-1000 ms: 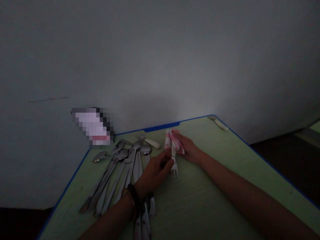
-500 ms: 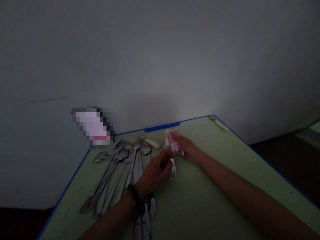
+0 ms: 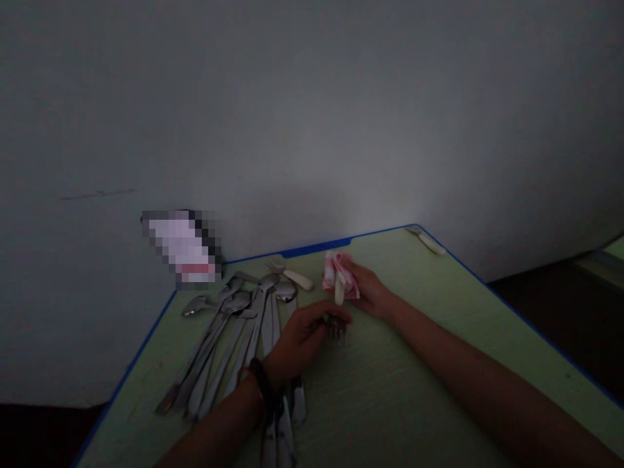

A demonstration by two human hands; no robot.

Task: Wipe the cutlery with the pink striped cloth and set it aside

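Centre, just below mid-frame: your left hand (image 3: 306, 335) is pinching the fork (image 3: 340, 294) in a narrow grip near its tines, probably steadying it; your right is clasping the pink-white cloth (image 3: 330, 268) around the handle.

The right hand (image 3: 369, 290) held a pink cloth (image 3: 349, 268) around a fork (image 3: 339, 294) gripped near its tines by the left hand (image 3: 303, 333); spoons (image 3: 238, 301) lay left of both
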